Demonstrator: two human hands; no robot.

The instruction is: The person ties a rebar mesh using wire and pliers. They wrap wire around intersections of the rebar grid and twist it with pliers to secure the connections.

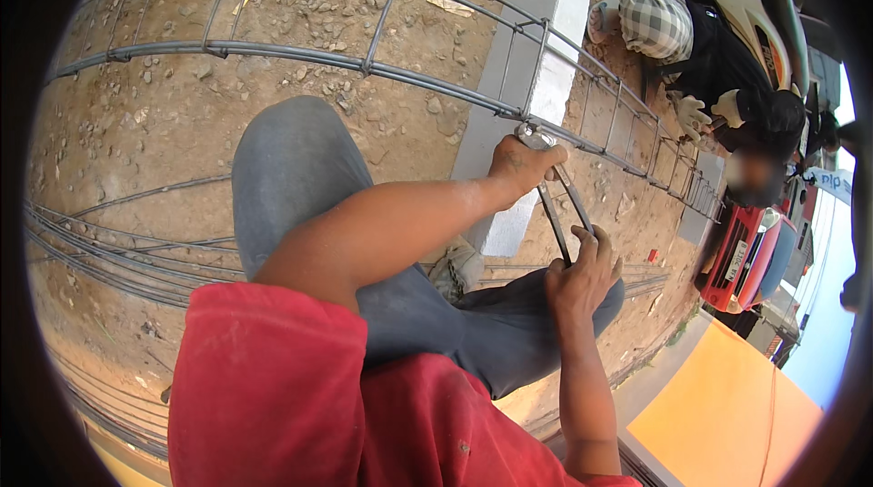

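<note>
My left hand (522,170) grips a pair of steel end-cutting pincers (536,137) just below the head. My right hand (586,269) holds the far ends of the two long handles, which stand slightly apart. The pincer head is at the lower bars of a long rebar cage (436,86), beside a crossing stirrup; whether the jaws bite on wire there cannot be made out. Beneath the cage lies a grey-and-white rectangular block (484,146), running crosswise under it.
Loose rebar rods (116,248) lie on the stony dirt ground at left. At upper right a co-worker (723,71) in gloves bends by the cage's far end, near a second grey block (702,194). Beyond are a motorcycle (750,16) and a red car (743,258).
</note>
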